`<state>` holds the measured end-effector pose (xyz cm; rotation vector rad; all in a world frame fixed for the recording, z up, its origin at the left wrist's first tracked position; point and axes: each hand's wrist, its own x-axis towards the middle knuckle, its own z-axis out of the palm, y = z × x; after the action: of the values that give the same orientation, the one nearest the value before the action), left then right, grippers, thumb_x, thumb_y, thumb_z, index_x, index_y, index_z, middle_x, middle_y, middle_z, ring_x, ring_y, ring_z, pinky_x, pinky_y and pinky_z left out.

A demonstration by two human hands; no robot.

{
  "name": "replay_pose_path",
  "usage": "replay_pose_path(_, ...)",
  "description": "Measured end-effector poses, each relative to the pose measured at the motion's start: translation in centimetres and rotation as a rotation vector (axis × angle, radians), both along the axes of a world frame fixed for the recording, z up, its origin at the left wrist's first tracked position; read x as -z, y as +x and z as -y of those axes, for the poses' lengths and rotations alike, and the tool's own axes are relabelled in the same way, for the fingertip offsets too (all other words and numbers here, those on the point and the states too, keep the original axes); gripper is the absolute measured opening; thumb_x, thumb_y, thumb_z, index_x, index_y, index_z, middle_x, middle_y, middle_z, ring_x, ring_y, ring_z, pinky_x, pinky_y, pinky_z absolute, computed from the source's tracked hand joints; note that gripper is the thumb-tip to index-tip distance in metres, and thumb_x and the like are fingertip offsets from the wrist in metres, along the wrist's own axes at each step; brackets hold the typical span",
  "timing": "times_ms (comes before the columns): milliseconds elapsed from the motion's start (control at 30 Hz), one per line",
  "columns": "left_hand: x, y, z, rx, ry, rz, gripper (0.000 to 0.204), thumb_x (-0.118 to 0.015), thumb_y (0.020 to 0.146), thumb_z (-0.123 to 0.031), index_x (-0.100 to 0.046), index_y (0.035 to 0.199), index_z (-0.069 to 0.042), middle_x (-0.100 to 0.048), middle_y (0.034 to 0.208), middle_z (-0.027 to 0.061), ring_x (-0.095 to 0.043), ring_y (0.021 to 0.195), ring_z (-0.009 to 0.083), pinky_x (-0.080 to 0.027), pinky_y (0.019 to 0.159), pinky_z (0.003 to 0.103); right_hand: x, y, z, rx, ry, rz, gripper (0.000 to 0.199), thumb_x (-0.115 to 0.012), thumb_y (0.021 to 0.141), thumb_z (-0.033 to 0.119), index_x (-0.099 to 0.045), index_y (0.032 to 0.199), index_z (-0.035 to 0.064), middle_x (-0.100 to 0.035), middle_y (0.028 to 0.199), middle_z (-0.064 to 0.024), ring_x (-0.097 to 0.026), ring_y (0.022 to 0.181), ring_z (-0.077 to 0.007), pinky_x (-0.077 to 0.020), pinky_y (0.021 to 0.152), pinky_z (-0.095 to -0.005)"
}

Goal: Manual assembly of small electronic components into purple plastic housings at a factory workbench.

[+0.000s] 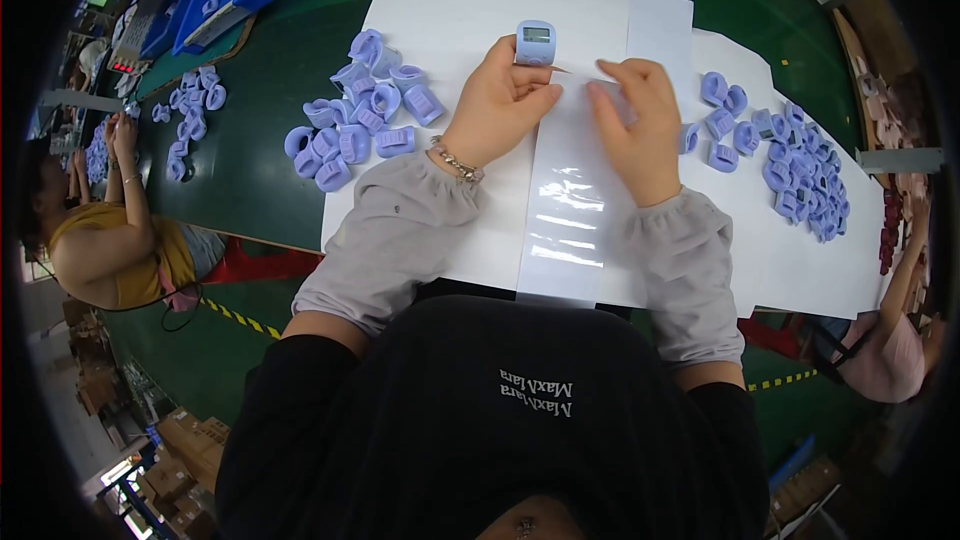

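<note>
My left hand (500,105) is closed on a lavender finger counter (536,43) with a small grey display facing up. A thin brownish tip (560,70) shows just below the counter; its kind I cannot make out. To the right, my right hand (640,125) is bent with thumb and forefinger apart, and no object shows between them. Between the hands, a strip of clear, shiny film (565,210) lies on white paper (470,230) and runs toward me. More lavender finger counters (355,140) are heaped to the left of my left hand.
Lavender counters (805,175) lie in a spread pile on the right, with a few nearer my right hand. A loose white sheet (660,20) lies at the back. Blue trays (235,0) stand far left. Co-workers sit at left (110,250) and right (880,360).
</note>
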<state>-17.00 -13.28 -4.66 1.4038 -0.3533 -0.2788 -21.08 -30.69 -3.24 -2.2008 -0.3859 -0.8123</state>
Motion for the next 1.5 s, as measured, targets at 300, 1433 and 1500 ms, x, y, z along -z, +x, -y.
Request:
replay_pose_path(300, -1.1, 0.3, 0.1, -0.123, 0.059, -0.093, 0.037, -0.064, 0.088, -0.012, -0.043, 0.116, 0.002, -0.063, 0.087, 0.0034, -0.057, 0.076, 0.0054, -0.046, 0.066, 0.02, -0.5, -0.3, 1.4, -0.097, 0.534, -0.686, 0.022, -0.061, 0.092, 0.02, -0.065, 0.105, 0.0023, -0.055, 0.078, 0.0049, -0.046, 0.071, -0.004, -0.039, 0.064, -0.0186)
replay_pose_path(1433, -1.3, -0.5, 0.2, -0.103, 0.123, 0.234, 0.048, -0.074, 0.079, -0.016, -0.048, 0.115, 0.001, -0.065, 0.101, 0.0084, -0.06, 0.098, 0.0147, -0.044, 0.088, 0.028, -0.9, -0.3, 1.6, -0.17, 0.543, -0.701, 0.015, -0.067, 0.084, 0.005, -0.064, 0.097, -0.0018, -0.064, 0.088, -0.0038, -0.057, 0.08, -0.0086, -0.0464, 0.072, -0.0194)
replay_pose_path(1500, -1.3, -0.5, 0.2, -0.099, 0.126, 0.232, 0.048, -0.074, 0.079, -0.016, -0.048, 0.115, 0.001, -0.064, 0.102, 0.0085, -0.06, 0.098, 0.0147, -0.044, 0.088, 0.028, -0.8, -0.3, 1.7, -0.184, 0.53, -0.682, 0.013, -0.067, 0.084, 0.005, -0.064, 0.095, -0.0016, -0.063, 0.087, -0.0034, -0.057, 0.08, -0.0086, -0.0462, 0.072, -0.0192)
